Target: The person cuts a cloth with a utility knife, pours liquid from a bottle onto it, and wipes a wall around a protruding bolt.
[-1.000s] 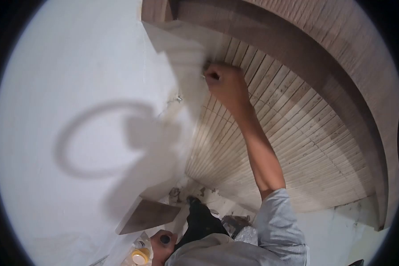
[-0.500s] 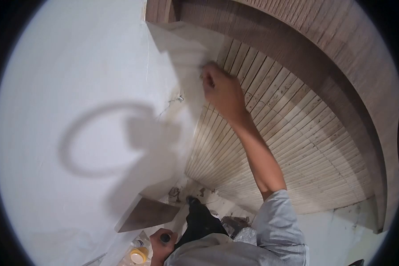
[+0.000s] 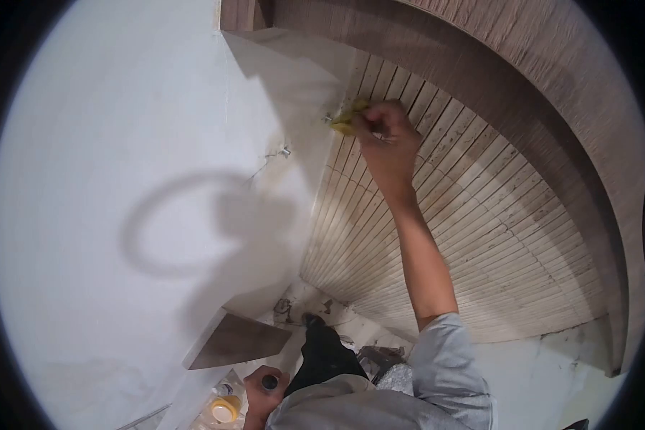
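Observation:
My right hand (image 3: 393, 143) is raised in front of the ribbed panel (image 3: 473, 236). Its fingers pinch a small yellow-green piece (image 3: 347, 120) whose kind I cannot make out. Just left of that piece, a metal fastener (image 3: 327, 118) sticks out of the white wall. A second metal fastener (image 3: 284, 152) juts from the wall lower down. Low in view, my left hand (image 3: 260, 393) is closed around a dark cylinder (image 3: 269, 382), seen from its round end. The rest of that cylinder is hidden by the hand.
A curved wood-look board (image 3: 509, 93) arches over the ribbed panel. A brown board (image 3: 240, 340) projects near the wall's foot. Beside my left hand sits a yellow-rimmed container (image 3: 224, 410). Plastic-wrapped items (image 3: 394, 378) lie by my leg.
My right hand has shifted right, away from the white wall, and turned. The yellow-green piece and the upper fastener have come into sight. My left hand stays nearly in place.

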